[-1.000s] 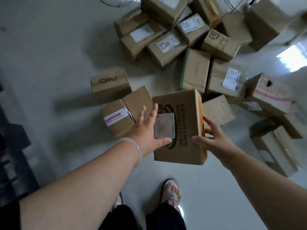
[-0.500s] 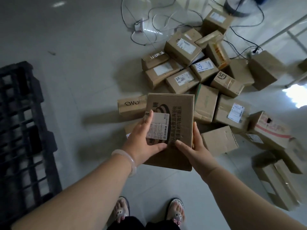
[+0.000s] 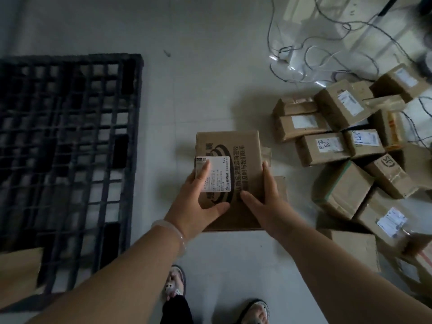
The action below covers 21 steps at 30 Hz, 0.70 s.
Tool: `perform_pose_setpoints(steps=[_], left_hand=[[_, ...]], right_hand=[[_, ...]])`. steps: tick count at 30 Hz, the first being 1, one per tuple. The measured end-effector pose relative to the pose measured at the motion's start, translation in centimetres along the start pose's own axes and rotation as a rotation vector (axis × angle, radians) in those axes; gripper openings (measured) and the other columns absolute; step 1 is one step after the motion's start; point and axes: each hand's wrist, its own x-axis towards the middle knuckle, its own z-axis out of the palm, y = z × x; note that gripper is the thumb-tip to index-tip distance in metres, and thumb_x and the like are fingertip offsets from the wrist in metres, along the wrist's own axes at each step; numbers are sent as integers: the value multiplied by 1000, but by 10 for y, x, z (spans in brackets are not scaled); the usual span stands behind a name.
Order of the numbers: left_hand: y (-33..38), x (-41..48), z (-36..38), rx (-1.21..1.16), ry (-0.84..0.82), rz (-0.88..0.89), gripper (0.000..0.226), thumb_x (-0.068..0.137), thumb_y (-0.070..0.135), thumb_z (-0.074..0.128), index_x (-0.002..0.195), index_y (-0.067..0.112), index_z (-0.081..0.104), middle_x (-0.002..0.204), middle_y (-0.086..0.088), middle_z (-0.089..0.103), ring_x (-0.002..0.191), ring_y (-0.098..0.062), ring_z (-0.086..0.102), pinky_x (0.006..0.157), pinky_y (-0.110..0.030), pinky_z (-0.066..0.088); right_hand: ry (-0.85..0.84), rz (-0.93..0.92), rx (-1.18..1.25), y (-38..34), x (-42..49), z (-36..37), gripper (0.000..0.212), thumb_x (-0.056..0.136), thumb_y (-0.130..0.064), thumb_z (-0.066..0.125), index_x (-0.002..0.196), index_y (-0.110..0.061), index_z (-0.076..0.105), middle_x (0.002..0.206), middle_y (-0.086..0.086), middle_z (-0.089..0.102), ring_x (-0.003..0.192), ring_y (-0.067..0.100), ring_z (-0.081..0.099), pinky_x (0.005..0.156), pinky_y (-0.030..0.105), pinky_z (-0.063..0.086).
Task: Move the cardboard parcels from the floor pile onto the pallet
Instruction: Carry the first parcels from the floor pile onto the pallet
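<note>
Head camera, looking down at a pale floor (image 3: pixel 205 94). Both bare hands hold one cardboard parcel, the held parcel (image 3: pixel 243 150), in the air in front of the person, between the pallet and the floor pile. The left hand (image 3: pixel 194 206) grips its left edge: one finger lies straight across a white shipping label (image 3: pixel 219 174) on the top face, the thumb is spread wide on the same face, and the other fingers are hidden. The right hand (image 3: pixel 266 204) grips the right edge, thumb on top and fingers lying along the side. A pale bracelet (image 3: pixel 173 232) circles the left wrist. The black slatted pallet (image 3: pixel 70 136) lies to the left, its left side cut off by the frame; at its near edge sits a blurred brown shape (image 3: pixel 18 272), possibly another parcel. The floor pile (image 3: pixel 339 146) of taped, labelled boxes lies jumbled to the right, partly out of frame. Loose cables (image 3: pixel 327 47) trail on the floor beyond it. Two sandalled feet (image 3: pixel 175 284) show at the bottom.
</note>
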Motion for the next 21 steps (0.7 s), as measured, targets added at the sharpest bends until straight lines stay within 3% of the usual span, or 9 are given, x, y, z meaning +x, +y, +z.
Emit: perform_pose_setpoints(steps=[2, 4, 6, 10, 13, 17, 21], left_hand=[[-16, -9, -29, -30, 58, -31, 100, 84, 35, 75, 146, 58, 0, 152, 20, 20, 135, 4, 19, 113, -26, 21], [-31, -18, -59, -36, 104, -53, 100, 84, 36, 74, 145, 59, -1, 152, 21, 19, 131, 7, 19, 112, -26, 23], [-45, -28, -89, -28, 119, -83, 98, 85, 39, 73, 141, 63, -5, 156, 18, 16, 132, 6, 18, 111, -25, 22], [-72, -49, -153, 12, 143, -119, 100, 84, 44, 73, 138, 65, -9, 160, 9, 12, 141, -6, 19, 112, -27, 20], [-95, -68, -202, 28, 201, -153, 107, 80, 50, 75, 143, 61, -10, 159, 11, 8, 142, -8, 18, 114, -29, 22], [-134, -96, -258, -16, 260, -208, 113, 76, 55, 76, 146, 59, -13, 157, 22, -2, 139, 1, 10, 113, -28, 17], [-168, -135, -306, -114, 321, -298, 113, 74, 55, 77, 140, 66, -15, 152, 30, 1, 137, 0, 12, 112, -29, 16]], right_hand=[[-45, -106, -142, -23, 4, 30, 99, 90, -39, 66, 129, -80, -15, 135, -11, 43, 116, 13, 51, 95, 43, 53], [-76, -222, -308, -44, 7, 59, 99, 90, -41, 66, 134, -75, -16, 147, -6, 37, 125, 13, 43, 96, 37, 49], [-131, -296, -412, -65, 12, 88, 96, 90, -45, 66, 135, -74, -14, 150, -7, 32, 123, 9, 37, 89, 28, 42], [-299, -327, -481, -108, 22, 145, 102, 83, -50, 73, 131, -77, -14, 156, -11, 24, 122, 4, 30, 88, 22, 37], [-405, -360, -538, -142, 28, 192, 110, 78, -51, 77, 131, -75, -16, 156, -13, 23, 124, 2, 28, 85, 13, 32], [-484, -403, -655, -185, 32, 268, 112, 76, -54, 78, 128, -77, -18, 155, -10, 27, 119, 7, 36, 90, 26, 43], [-592, -414, -691, -217, 27, 343, 113, 76, -50, 80, 145, -64, -8, 154, -9, 30, 131, 15, 40, 106, 39, 42]])
